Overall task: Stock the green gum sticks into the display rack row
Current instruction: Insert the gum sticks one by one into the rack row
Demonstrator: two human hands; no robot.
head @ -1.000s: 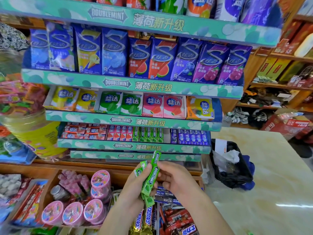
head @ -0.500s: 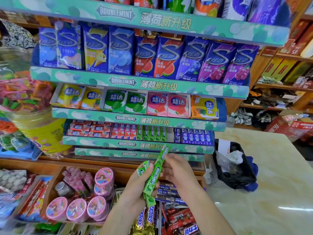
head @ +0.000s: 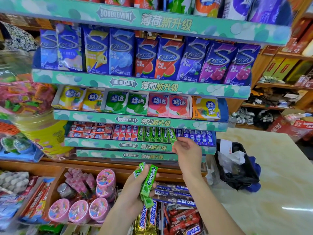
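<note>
My left hand (head: 133, 189) grips a small bunch of green Doublemint gum sticks (head: 149, 181) low in the middle of the view. My right hand (head: 187, 150) is raised to the lowest stocked rack row (head: 118, 144), pinching one green gum stick (head: 171, 135) that stands tilted at the right end of the green sticks in the row (head: 152, 134). Red gum packs (head: 125, 132) sit left of the green sticks, blue ones (head: 197, 135) right of them.
Upper rack tiers hold boxed gum (head: 145, 58) and flat packs (head: 137, 103). Below are pink round tins (head: 79, 210), Snickers bars (head: 147, 216) and blue packs (head: 174, 192). A black bag (head: 237, 168) lies on the marble counter (head: 271, 184) at right.
My right hand took one green stick from the bunch and carried it up to the rack row. My left hand kept the remaining sticks, staying low.
</note>
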